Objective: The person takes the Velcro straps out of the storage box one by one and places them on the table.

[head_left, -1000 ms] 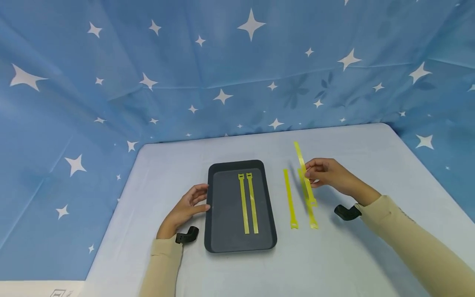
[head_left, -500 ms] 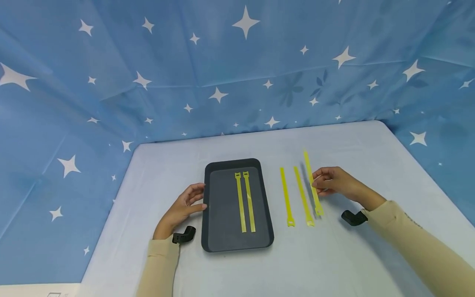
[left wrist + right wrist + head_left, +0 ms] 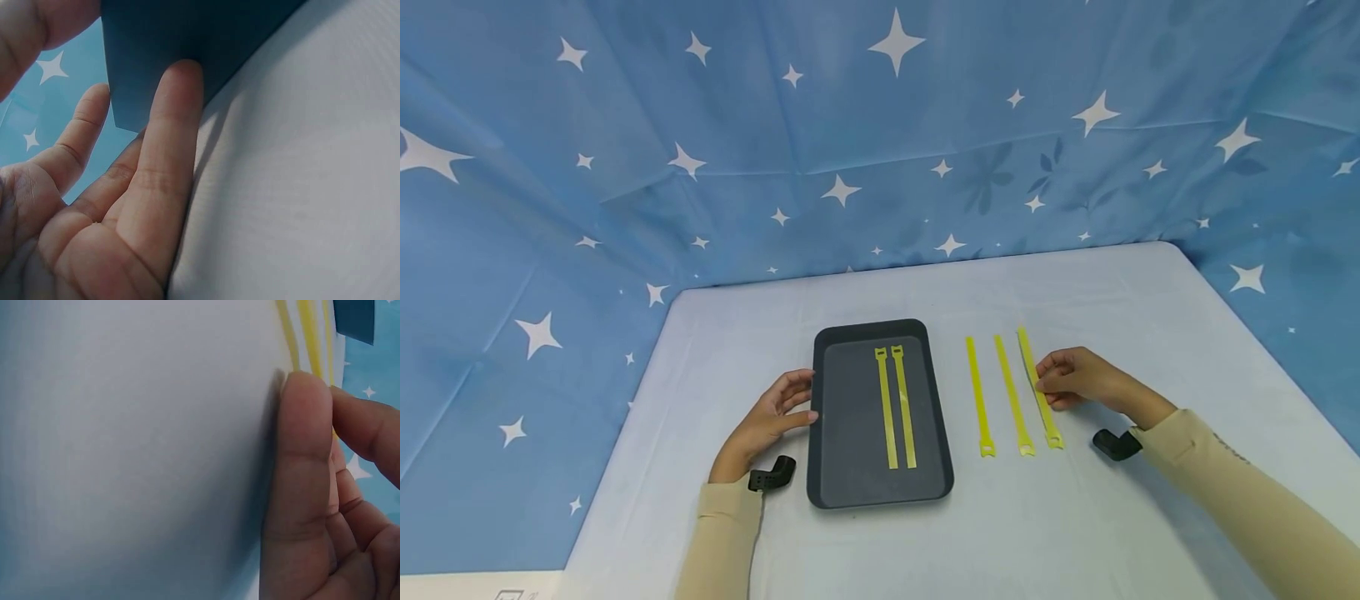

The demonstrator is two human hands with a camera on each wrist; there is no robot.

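In the head view my right hand [image 3: 1078, 382] pinches a yellow cable-tie strap [image 3: 1030, 358] near its middle, its slotted head toward me. This strap lies low over the table, right of two similar straps, the middle one [image 3: 1013, 392] and the left one [image 3: 977, 392]. In the right wrist view the thumb [image 3: 303, 437] and a finger meet at the strap. My left hand [image 3: 767, 421] rests relaxed against the left side of the dark grey tray [image 3: 850, 467], fingertips at its wall. Its fingers [image 3: 169, 137] touch the tray's side in the left wrist view.
Two more yellow straps, one on the left [image 3: 887, 408] and one on the right [image 3: 905, 408], lie inside the tray with their heads away from me. A white cloth covers the table [image 3: 880, 554]. Behind it hangs a blue curtain [image 3: 737, 108] with white stars.
My right hand has moved right and down with the strap, from over the middle strap to a spot right of it. The left hand stays at the tray.
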